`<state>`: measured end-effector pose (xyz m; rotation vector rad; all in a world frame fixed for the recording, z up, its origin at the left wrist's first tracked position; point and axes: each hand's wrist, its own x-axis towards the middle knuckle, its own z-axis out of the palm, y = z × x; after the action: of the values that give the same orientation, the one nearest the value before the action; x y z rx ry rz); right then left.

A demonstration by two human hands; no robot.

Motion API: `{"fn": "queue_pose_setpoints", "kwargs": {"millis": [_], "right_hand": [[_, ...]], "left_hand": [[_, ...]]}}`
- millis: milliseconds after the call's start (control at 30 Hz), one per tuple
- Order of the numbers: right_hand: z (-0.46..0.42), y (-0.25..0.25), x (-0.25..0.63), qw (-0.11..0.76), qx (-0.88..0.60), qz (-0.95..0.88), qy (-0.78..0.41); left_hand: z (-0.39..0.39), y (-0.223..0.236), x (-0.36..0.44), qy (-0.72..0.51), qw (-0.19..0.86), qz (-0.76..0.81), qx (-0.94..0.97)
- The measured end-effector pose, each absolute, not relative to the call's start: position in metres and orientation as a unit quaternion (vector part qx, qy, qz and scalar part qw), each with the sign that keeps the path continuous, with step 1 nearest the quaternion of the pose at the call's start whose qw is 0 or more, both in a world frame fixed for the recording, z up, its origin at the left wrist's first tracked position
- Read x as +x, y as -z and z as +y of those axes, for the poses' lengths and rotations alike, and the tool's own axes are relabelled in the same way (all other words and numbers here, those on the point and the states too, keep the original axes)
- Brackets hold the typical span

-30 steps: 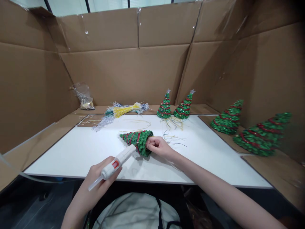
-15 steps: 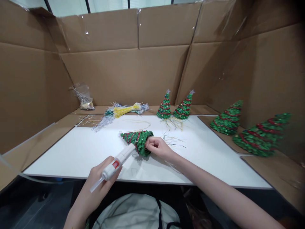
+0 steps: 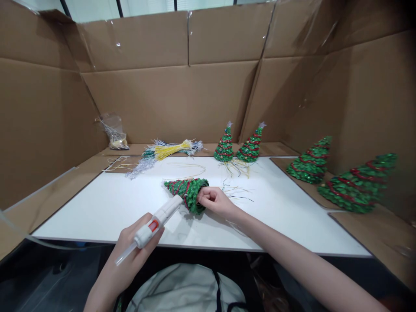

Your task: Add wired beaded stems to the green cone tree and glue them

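In my left hand (image 3: 138,245) is a white hot glue gun (image 3: 159,220), with a clear glue stick (image 3: 126,253) poking out of its back end. Its nozzle points up and right, close to the side of a small green Christmas tree (image 3: 186,190); I cannot tell if they touch. The tree lies on its side, tip to the left, wound with a red garland. My right hand (image 3: 216,201) grips the tree at its hollow base, fingers curled over the rim and partly inside. The fingertips there are hidden.
Two finished-looking trees (image 3: 223,145) with star tops stand at the back, and two more trees (image 3: 360,184) on the right. Bundled yellow wires (image 3: 173,150), loose wires (image 3: 238,190) and a plastic bag (image 3: 115,132) lie around the white board (image 3: 97,216). Cardboard walls (image 3: 136,104) enclose it.
The glue gun and my left hand have shifted slightly left and down, its nozzle sliding back along the tree. My right hand and the tree have barely moved.
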<state>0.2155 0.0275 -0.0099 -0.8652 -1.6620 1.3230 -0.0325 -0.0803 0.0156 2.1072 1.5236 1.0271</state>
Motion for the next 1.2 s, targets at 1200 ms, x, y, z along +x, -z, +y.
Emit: {"fn": "queue_pose_setpoints", "kwargs": {"millis": [1200], "right_hand": [[0.026,0.012,0.212,0.402,-0.334,-0.679,-0.515]], "left_hand": [[-0.088,-0.026,-0.035,-0.295,0.195,0.516,0.78]]}}
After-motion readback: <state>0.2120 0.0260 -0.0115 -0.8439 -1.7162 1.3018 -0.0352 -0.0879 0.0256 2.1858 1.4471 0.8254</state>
